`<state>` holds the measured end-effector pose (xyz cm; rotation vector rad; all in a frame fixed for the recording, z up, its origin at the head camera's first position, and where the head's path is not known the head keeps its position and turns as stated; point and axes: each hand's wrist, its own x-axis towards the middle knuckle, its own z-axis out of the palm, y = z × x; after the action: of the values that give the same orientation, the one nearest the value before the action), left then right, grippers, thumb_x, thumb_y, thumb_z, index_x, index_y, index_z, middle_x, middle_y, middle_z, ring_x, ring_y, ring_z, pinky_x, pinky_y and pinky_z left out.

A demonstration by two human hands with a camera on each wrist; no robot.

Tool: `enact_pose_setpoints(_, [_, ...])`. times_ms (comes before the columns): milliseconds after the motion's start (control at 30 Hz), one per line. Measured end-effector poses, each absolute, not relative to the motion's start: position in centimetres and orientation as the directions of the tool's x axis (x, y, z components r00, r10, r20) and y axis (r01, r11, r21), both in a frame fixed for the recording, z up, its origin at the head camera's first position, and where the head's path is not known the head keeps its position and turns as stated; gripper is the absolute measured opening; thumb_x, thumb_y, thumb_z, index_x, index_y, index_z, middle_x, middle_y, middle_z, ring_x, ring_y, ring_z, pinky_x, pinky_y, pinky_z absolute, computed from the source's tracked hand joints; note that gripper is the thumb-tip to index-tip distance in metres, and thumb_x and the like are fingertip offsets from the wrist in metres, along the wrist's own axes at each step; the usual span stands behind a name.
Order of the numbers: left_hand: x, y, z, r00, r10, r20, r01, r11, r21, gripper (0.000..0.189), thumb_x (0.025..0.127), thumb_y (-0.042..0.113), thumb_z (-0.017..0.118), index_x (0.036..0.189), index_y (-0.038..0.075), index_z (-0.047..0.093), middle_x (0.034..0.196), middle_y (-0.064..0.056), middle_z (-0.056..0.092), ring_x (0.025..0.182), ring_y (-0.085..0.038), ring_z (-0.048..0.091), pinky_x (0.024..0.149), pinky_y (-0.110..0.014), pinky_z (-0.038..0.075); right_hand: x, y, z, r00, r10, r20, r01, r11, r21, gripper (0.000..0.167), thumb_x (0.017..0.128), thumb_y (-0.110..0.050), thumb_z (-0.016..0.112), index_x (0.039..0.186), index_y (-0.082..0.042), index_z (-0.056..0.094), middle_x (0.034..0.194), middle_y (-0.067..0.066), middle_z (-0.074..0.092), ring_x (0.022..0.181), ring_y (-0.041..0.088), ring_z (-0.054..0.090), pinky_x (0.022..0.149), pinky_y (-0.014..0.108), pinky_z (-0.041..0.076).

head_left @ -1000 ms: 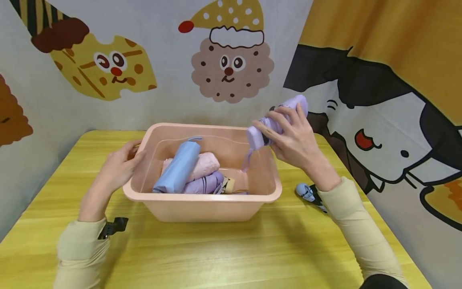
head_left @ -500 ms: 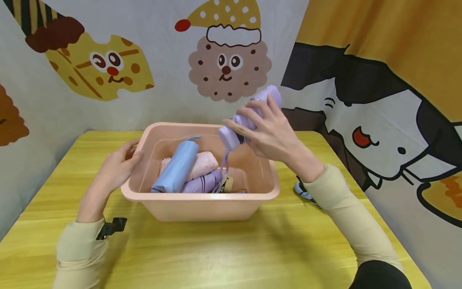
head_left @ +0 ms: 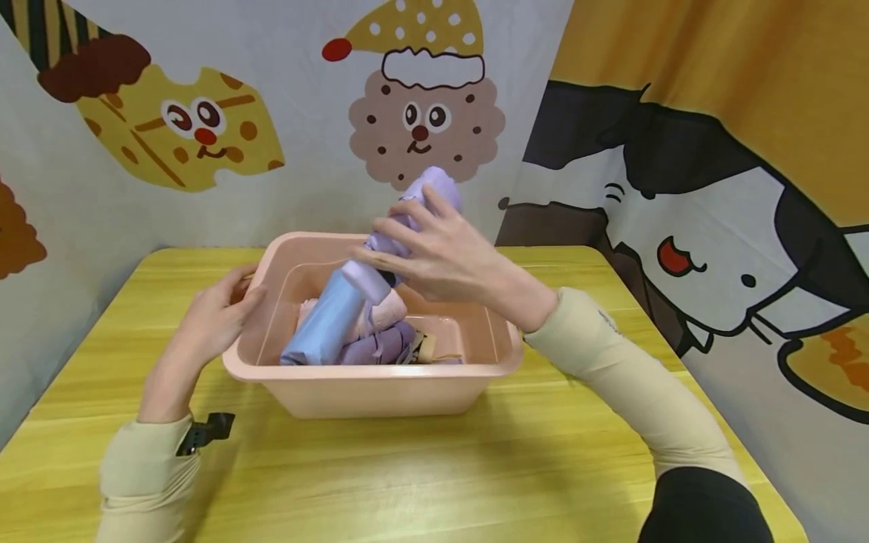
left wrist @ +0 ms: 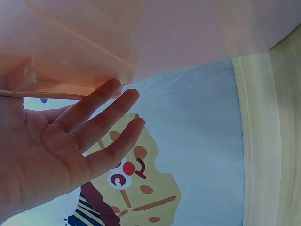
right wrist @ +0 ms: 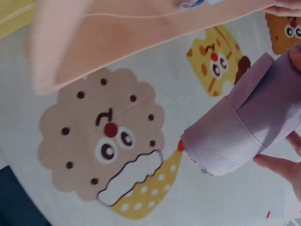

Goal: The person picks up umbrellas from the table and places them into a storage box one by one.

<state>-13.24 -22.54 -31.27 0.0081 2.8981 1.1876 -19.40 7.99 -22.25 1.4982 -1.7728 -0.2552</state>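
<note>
My right hand grips a folded lavender umbrella and holds it tilted above the bin, its handle end pointing down to the left. The right wrist view shows the stitched fabric end of this umbrella. My left hand holds the left rim of the pink plastic bin, thumb over the edge and fingers underneath. Inside lie a blue folded umbrella, a pale pink bundle, a purple folded umbrella and a small beige piece. The held umbrella partly covers the blue one.
The bin stands on a yellow wood-grain table. A cloth backdrop with cartoon prints hangs behind and along the right side. My right sleeve crosses the table's right part.
My right hand has carried the lavender umbrella leftward, from the bin's right side to over the blue umbrella. My left hand stays at the rim. The small blue object on the right is now hidden by my sleeve.
</note>
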Motion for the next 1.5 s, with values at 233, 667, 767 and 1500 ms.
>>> enact_pose_setpoints(233, [-13.2,-22.5,-31.2,-1.0,0.0,-0.007,-0.004,0.718,0.696,0.066,0.101,0.044,0.033,0.15,0.0,0.022,0.142,-0.032,0.041,0.123,-0.05,0.047,0.097,-0.062,0.042,-18.8,5.1,-22.9,0.046,-0.925,0.378,-0.764,0.212,0.61,0.051,0.088,-0.055,0.055,0.131,-0.03,0.054,0.117,0.004,0.059,0.105,0.029,0.054,0.089,0.047,0.043])
enact_pose_setpoints(667, [-13.1,-22.7,-31.2,-0.999,0.026,0.019,0.032,0.715,0.699,0.065,0.102,0.043,0.032,0.149,-0.001,0.024,0.14,-0.033,0.043,0.118,-0.05,0.052,0.092,-0.06,0.047,-17.7,1.1,-24.3,0.024,-0.988,0.154,-0.793,0.075,0.604,0.063,0.082,-0.06,0.059,0.139,-0.036,0.047,0.129,-0.002,0.055,0.116,0.025,0.049,0.092,0.047,0.044])
enact_pose_setpoints(767, [-13.1,-22.7,-31.2,-1.0,0.029,0.012,0.029,0.722,0.692,0.065,0.102,0.043,0.03,0.149,-0.001,0.023,0.14,-0.033,0.043,0.117,-0.05,0.053,0.091,-0.06,0.047,-17.2,0.3,-24.4,-0.003,-0.999,0.044,-0.808,0.028,0.589,0.065,0.083,-0.049,0.064,0.143,-0.038,0.041,0.136,-0.002,0.05,0.124,0.025,0.045,0.098,0.052,0.042])
enact_pose_setpoints(1500, [-13.0,-22.7,-31.2,-1.0,0.025,0.007,0.023,0.736,0.677,0.065,0.102,0.044,0.03,0.149,-0.001,0.024,0.14,-0.034,0.042,0.121,-0.05,0.048,0.096,-0.062,0.042,-17.8,-1.2,-25.8,-0.025,-0.992,-0.125,-0.884,-0.036,0.467,0.062,0.092,-0.017,0.047,0.147,-0.039,0.03,0.146,-0.001,0.039,0.133,0.022,0.039,0.091,0.035,0.046])
